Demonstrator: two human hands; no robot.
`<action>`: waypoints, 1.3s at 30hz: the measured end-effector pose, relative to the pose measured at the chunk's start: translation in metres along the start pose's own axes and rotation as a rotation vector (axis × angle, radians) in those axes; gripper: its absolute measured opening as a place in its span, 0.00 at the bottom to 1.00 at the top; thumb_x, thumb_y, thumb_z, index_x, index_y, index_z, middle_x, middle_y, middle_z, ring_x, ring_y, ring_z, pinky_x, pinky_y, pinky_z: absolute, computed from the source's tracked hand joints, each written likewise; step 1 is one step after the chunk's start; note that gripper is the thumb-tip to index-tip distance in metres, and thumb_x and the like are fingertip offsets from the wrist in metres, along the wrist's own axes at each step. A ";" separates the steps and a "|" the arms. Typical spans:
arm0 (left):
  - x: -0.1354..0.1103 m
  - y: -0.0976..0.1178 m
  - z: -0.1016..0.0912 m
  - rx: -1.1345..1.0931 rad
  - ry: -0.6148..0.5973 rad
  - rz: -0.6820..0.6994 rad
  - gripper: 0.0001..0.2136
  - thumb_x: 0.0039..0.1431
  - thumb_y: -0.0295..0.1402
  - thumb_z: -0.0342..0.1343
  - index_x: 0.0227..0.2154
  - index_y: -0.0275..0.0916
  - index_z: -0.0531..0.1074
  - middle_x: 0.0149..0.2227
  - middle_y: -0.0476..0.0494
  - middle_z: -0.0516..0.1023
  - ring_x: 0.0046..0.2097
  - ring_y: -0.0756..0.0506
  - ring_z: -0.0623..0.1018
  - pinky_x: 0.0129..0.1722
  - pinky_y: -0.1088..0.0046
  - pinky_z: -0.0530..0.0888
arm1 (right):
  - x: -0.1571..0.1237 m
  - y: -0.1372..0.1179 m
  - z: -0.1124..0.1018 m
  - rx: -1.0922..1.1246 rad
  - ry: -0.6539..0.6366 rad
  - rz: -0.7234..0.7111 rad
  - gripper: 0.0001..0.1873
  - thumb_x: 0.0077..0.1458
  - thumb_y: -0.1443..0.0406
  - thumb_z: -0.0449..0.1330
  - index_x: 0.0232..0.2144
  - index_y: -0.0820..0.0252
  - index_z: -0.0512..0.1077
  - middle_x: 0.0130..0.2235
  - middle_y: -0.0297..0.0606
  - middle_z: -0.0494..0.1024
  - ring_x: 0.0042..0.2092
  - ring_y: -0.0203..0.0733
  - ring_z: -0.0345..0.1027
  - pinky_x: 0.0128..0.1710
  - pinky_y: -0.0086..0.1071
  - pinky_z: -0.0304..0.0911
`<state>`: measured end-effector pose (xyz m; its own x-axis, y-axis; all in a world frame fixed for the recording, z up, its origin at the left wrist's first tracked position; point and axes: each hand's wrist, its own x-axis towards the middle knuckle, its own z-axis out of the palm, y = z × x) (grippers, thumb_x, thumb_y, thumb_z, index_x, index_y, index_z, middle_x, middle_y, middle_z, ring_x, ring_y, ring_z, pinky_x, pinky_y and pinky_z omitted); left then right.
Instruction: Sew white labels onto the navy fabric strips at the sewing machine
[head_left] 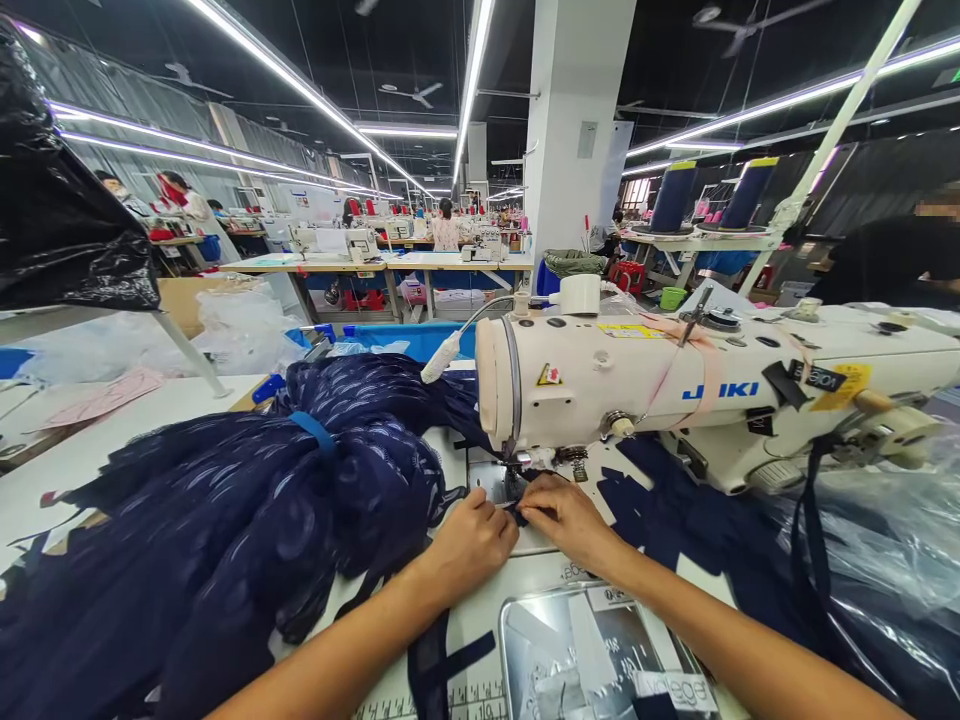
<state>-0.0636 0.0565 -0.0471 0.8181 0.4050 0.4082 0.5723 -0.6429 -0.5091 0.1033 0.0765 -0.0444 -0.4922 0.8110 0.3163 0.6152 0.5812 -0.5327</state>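
My left hand (471,541) and my right hand (568,517) meet in front of the presser foot (514,478) of a white JUKI sewing machine (675,385). Both hands are closed, pinching a small strip of navy fabric (519,516) flat on the machine bed. A navy strap (442,655) runs from under my left wrist toward the table's near edge. A large bundle of navy patterned fabric (247,510), tied with a blue band (313,432), lies just left of my left hand.
More navy pieces (675,520) and clear plastic (892,530) lie under the machine arm on the right. A shiny metal plate (592,650) sits near the front edge. Thread cones (671,197) stand behind. Other workers sit at distant tables; a person is at far right.
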 end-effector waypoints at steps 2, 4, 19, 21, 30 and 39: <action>0.000 0.000 0.000 -0.022 -0.031 0.001 0.08 0.55 0.21 0.46 0.23 0.33 0.65 0.20 0.47 0.67 0.22 0.49 0.66 0.27 0.69 0.59 | -0.005 -0.004 0.001 -0.132 -0.019 -0.062 0.10 0.52 0.73 0.54 0.28 0.57 0.73 0.35 0.35 0.72 0.38 0.39 0.65 0.38 0.33 0.58; -0.002 -0.003 -0.002 -0.048 -0.040 -0.008 0.08 0.55 0.21 0.46 0.22 0.33 0.65 0.20 0.47 0.67 0.23 0.49 0.66 0.27 0.69 0.60 | -0.010 -0.010 0.003 -0.345 -0.032 -0.129 0.10 0.51 0.74 0.53 0.29 0.60 0.73 0.35 0.39 0.72 0.37 0.42 0.64 0.36 0.35 0.59; 0.008 0.010 0.003 -0.313 -0.114 -0.210 0.03 0.53 0.23 0.51 0.27 0.33 0.67 0.32 0.42 0.74 0.37 0.46 0.73 0.42 0.67 0.70 | 0.003 0.022 -0.015 -0.646 -0.112 -0.482 0.18 0.48 0.77 0.52 0.43 0.67 0.67 0.45 0.47 0.71 0.42 0.46 0.66 0.34 0.35 0.67; 0.013 0.013 0.005 -0.292 -0.122 -0.231 0.03 0.53 0.22 0.50 0.27 0.33 0.67 0.31 0.42 0.74 0.36 0.45 0.73 0.41 0.67 0.71 | 0.004 0.024 -0.014 -0.655 -0.101 -0.485 0.20 0.48 0.77 0.51 0.45 0.67 0.67 0.46 0.47 0.71 0.42 0.46 0.66 0.34 0.35 0.68; 0.018 0.015 0.008 -0.284 -0.152 -0.281 0.03 0.52 0.21 0.51 0.28 0.33 0.67 0.33 0.41 0.73 0.37 0.44 0.73 0.42 0.66 0.70 | 0.006 0.026 -0.014 -0.625 -0.091 -0.474 0.21 0.48 0.77 0.50 0.46 0.67 0.66 0.47 0.47 0.71 0.44 0.44 0.67 0.39 0.34 0.67; 0.023 0.016 0.015 -0.225 -0.146 -0.295 0.02 0.50 0.22 0.53 0.28 0.33 0.67 0.33 0.40 0.74 0.37 0.44 0.74 0.41 0.67 0.69 | 0.007 0.024 -0.016 -0.684 -0.107 -0.443 0.24 0.46 0.78 0.48 0.47 0.67 0.66 0.46 0.45 0.73 0.42 0.43 0.68 0.37 0.32 0.66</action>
<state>-0.0347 0.0646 -0.0573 0.6289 0.6716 0.3917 0.7707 -0.6046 -0.2009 0.1239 0.0972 -0.0422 -0.8123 0.5063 0.2895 0.5726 0.7866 0.2311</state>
